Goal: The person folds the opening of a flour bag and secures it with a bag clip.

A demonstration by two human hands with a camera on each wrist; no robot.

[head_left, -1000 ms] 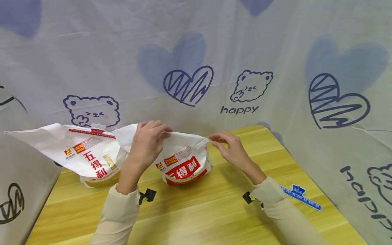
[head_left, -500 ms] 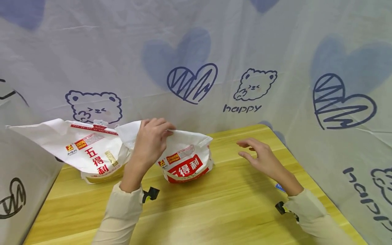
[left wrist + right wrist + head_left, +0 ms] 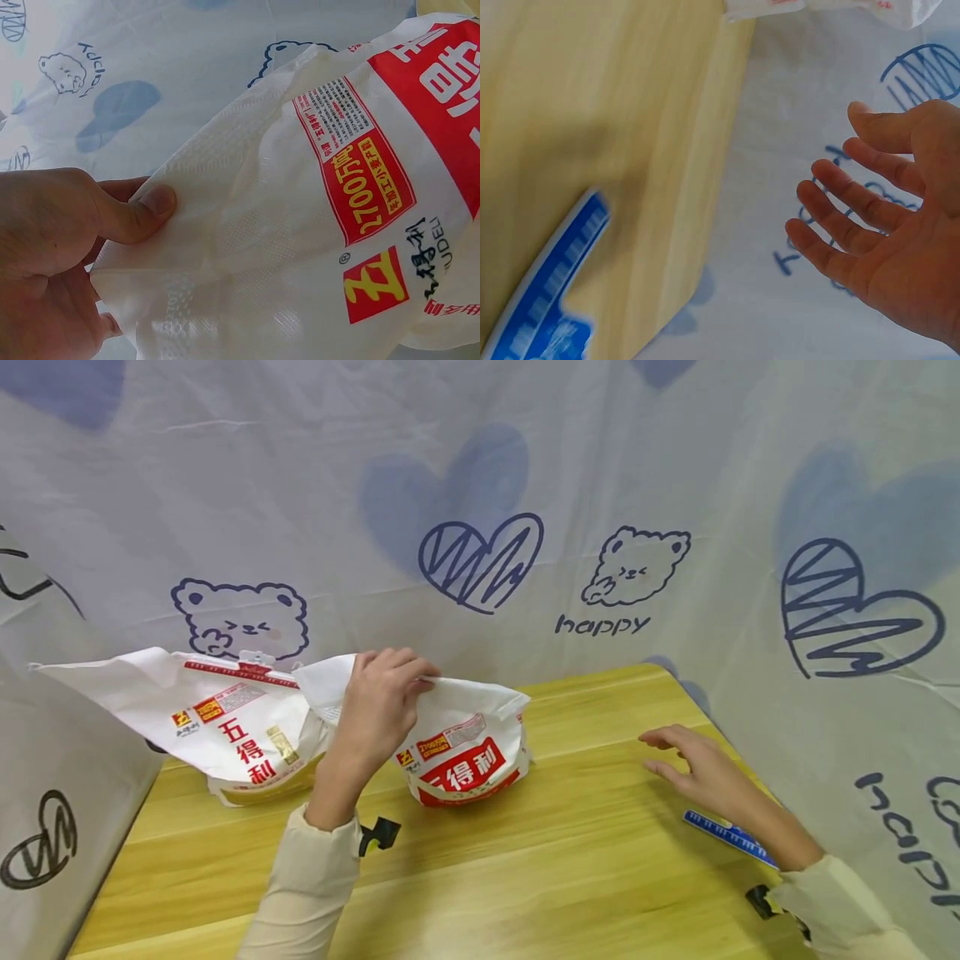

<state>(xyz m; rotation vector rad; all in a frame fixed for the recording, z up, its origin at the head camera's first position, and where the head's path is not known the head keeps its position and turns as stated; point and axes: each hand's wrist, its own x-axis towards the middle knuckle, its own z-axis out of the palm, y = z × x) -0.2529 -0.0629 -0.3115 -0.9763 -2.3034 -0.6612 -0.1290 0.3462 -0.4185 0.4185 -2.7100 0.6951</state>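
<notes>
My left hand (image 3: 378,710) pinches the folded top edge of a white flour bag (image 3: 461,768) with a red label. In the left wrist view, the thumb presses on the near face of the bag (image 3: 247,217) and the fingers are behind it. My right hand (image 3: 705,777) is over the right part of the table, holding nothing. The right wrist view has this hand (image 3: 900,247) with its fingers spread and relaxed. A blue bag clip (image 3: 712,829) lies on the table below the right wrist, partly covered by the forearm.
Left of the held bag stands a second white flour bag (image 3: 240,735), its top closed by a red bag clip (image 3: 262,673). Both stand on a wooden table (image 3: 480,877). A patterned cloth (image 3: 315,493) hangs behind and at the sides.
My right hand has let go of the bag's right corner and moved right, over the blue bag clip. My left hand keeps its pinch on the bag's top.
</notes>
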